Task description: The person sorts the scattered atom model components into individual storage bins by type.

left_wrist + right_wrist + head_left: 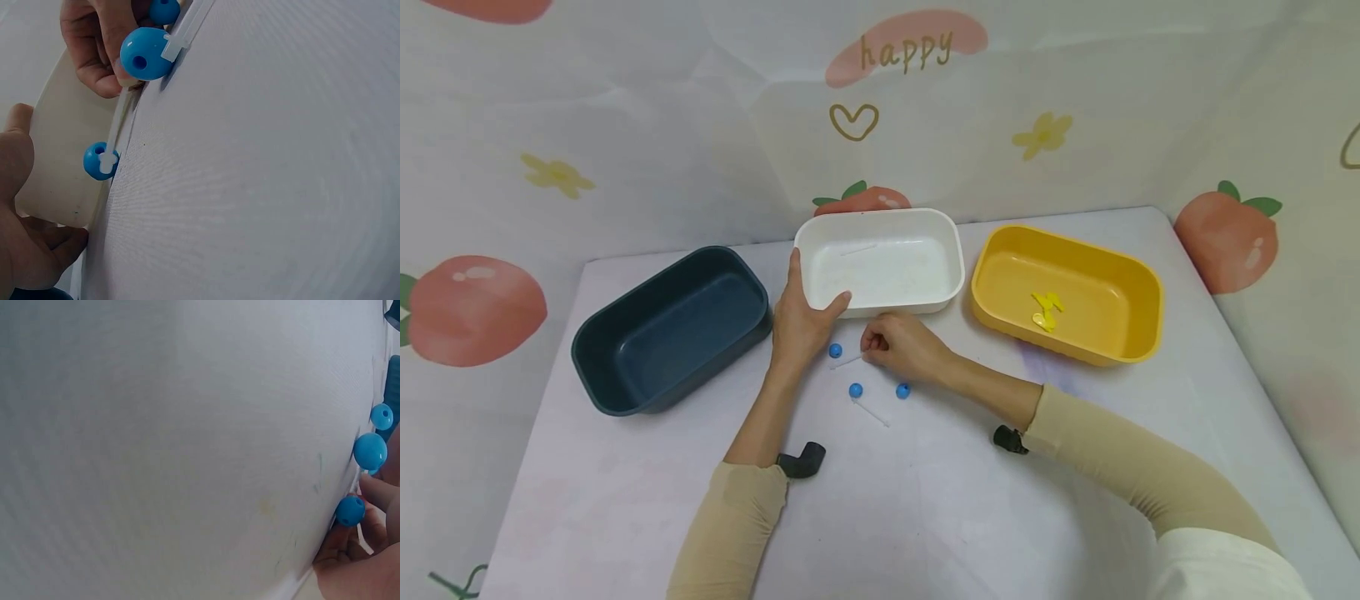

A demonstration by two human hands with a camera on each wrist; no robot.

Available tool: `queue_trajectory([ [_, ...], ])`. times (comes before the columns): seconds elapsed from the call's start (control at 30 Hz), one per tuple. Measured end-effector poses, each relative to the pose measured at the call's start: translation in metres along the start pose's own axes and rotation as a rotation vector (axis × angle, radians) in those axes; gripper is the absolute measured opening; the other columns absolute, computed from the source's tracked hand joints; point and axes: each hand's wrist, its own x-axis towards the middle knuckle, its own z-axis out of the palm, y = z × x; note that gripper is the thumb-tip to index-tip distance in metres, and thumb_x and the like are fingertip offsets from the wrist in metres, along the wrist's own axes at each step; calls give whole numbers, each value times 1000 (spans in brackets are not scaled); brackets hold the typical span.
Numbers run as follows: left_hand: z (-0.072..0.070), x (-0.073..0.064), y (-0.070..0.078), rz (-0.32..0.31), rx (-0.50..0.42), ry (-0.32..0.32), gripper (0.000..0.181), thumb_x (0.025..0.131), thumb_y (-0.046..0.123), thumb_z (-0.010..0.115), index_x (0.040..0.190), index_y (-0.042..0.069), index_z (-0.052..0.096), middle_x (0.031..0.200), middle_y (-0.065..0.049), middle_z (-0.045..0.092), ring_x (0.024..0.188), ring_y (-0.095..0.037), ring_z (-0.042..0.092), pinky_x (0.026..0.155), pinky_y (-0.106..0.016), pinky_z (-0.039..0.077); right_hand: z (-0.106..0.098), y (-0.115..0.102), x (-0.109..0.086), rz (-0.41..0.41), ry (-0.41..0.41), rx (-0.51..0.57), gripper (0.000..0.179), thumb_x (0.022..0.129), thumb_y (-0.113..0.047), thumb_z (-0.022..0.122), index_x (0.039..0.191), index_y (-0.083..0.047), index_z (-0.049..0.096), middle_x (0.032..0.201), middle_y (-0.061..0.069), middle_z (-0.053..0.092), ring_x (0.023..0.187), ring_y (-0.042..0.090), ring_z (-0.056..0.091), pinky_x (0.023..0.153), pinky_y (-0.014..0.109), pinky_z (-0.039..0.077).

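My left hand [800,325] grips the left end of a white bin [880,305], thumb at its near side and fingers along its left side. Just in front of the bin, my right hand [910,346] pinches one end of a thin white plastic stick [846,362]; its free end, with a small tab, points left. A blue bead [835,351] with a hole lies near that stick. Two more, a blue bead [855,390] and a blue bead [903,391], lie closer in. Beside them is a second white stick [871,412].
A thin white stick [859,250] lies inside the white bin. To the left stands a dark blue bin [625,371]. On the right, a yellow bin [1123,317] contains several small yellow pieces [1045,310]. A patterned cloth wall [737,167] rises behind the table.
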Motion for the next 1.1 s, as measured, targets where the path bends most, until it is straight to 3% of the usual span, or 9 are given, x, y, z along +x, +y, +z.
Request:
queue_trajectory([
  [0.47, 0, -1, -2, 8, -4, -6, 103, 85, 42, 76, 161, 15, 12, 151, -16, 44, 131, -31, 49, 103, -53, 41, -8, 4, -10, -17, 22, 147, 8, 90, -7, 71, 93, -14, 70, 85, -6, 66, 80, 10, 59, 77, 23, 50],
  [0.7, 0, 0, -2, 18, -7, -1, 103, 85, 41, 76, 161, 14, 12, 151, -16, 44, 131, -32, 49, 102, -54, 41, -24, 2, -15, -120, 31, 199, 12, 90, -6, 71, 99, -10, 77, 90, -2, 73, 76, 12, 57, 72, 25, 50],
  [1.1, 0, 0, -1, 11, -10, 0, 102, 85, 40, 76, 160, 10, 13, 150, -18, 45, 131, -34, 49, 102, -55, 41, -42, -9, -22, -114, 70, 200, 7, 86, -6, 77, 92, -10, 78, 82, -11, 70, 71, 9, 61, 69, 24, 55],
])
